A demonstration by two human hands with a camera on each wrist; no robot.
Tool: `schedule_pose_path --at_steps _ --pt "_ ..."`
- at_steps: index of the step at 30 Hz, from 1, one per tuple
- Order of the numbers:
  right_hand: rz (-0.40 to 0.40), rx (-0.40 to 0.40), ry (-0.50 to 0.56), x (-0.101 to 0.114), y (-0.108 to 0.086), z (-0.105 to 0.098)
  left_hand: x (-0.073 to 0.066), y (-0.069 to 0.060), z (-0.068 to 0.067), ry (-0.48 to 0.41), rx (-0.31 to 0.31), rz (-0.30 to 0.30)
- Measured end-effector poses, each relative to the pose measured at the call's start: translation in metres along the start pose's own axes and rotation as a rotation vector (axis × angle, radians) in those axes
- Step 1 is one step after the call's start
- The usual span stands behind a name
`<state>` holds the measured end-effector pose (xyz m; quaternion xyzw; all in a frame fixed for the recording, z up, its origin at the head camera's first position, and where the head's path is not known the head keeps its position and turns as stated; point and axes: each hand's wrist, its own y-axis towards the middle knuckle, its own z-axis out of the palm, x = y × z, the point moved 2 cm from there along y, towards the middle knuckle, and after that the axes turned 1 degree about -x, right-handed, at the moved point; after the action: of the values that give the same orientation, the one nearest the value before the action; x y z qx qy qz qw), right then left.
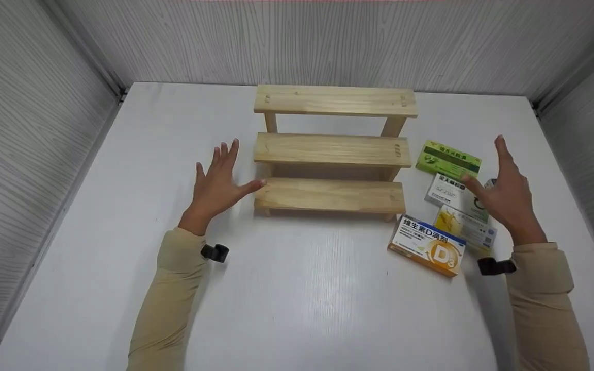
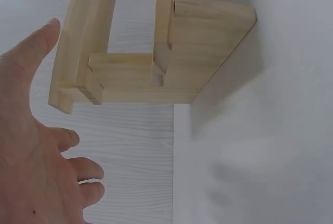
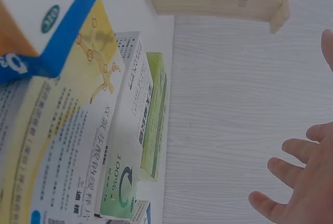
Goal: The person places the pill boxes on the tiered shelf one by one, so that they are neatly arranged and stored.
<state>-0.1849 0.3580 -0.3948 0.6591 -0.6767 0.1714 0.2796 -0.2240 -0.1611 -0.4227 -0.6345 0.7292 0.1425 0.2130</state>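
A three-step wooden rack (image 1: 332, 149) stands on the white table. My left hand (image 1: 217, 190) hovers just left of it, fingers spread and thumb pointing towards the lowest step; whether the thumb touches is unclear in the head view, but the left wrist view shows a gap beside the rack (image 2: 208, 47). On the right, my right hand (image 1: 508, 193) is held above several medicine boxes, thumb and fingers apart, holding nothing. Below it lie a green box (image 1: 449, 158), a white-and-green box (image 1: 449, 190), a yellow-and-white box (image 1: 469, 229) and an orange-and-white vitamin D box (image 1: 427, 245).
Another small box (image 3: 140, 212) shows partly beneath the white-and-green one, mostly hidden by my right hand in the head view. Grey wood-grain panels (image 1: 297, 44) wall the table (image 1: 297, 309) at the back and both sides.
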Motion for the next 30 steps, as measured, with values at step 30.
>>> schedule_pose_path --at_steps 30 --pt "-0.043 0.400 0.028 -0.009 -0.087 0.028 -0.001 -0.020 0.044 -0.365 0.022 -0.050"
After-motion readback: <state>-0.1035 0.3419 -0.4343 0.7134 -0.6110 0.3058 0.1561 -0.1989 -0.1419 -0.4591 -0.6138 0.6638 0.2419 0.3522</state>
